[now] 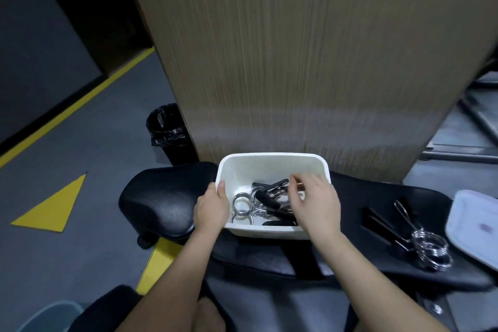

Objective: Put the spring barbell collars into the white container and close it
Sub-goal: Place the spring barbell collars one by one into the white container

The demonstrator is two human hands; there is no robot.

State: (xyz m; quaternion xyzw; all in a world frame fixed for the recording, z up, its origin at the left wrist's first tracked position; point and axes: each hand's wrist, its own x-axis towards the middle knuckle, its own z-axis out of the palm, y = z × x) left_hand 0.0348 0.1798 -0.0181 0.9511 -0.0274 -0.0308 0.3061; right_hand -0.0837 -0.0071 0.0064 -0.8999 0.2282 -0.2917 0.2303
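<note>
**Collars in the white tub, one pair waiting beside it**

Sitting on a black padded bench (161,205) with a grained, leathery skin, the white container (272,164) is a smooth, matte plastic tub with rounded corners and walls that taper toward the bottom. Its top is open. Inside lies a tangle of spring barbell collars (258,203): bright chrome wire coils, round and stacked like rings, with black rubbery grips sticking out at angles.

The left hand (211,207) holds the container's left wall, thumb hooked over the rim and inside, fingers wrapped around the outside. The right hand (314,201) hovers over the container's right half, fingers loosely curled and spread, the fingertips blurred; whether it pinches a collar handle cannot be told.

To the right of the container, well apart from it on the same bench pad, lies another set of collars (420,240), shiny coils nearest the camera and long black-tipped handles pointing away. Further right of the container, at the frame edge, rests a flat, pale translucent lid (474,226) with rounded corners.

Behind the container rises a tall panel (296,48) of light wood-grain laminate. To the container's left and behind it stands a round black bin (168,132) lined with a crinkled glossy bag, on a grey floor (94,143) marked with yellow stripes.
</note>
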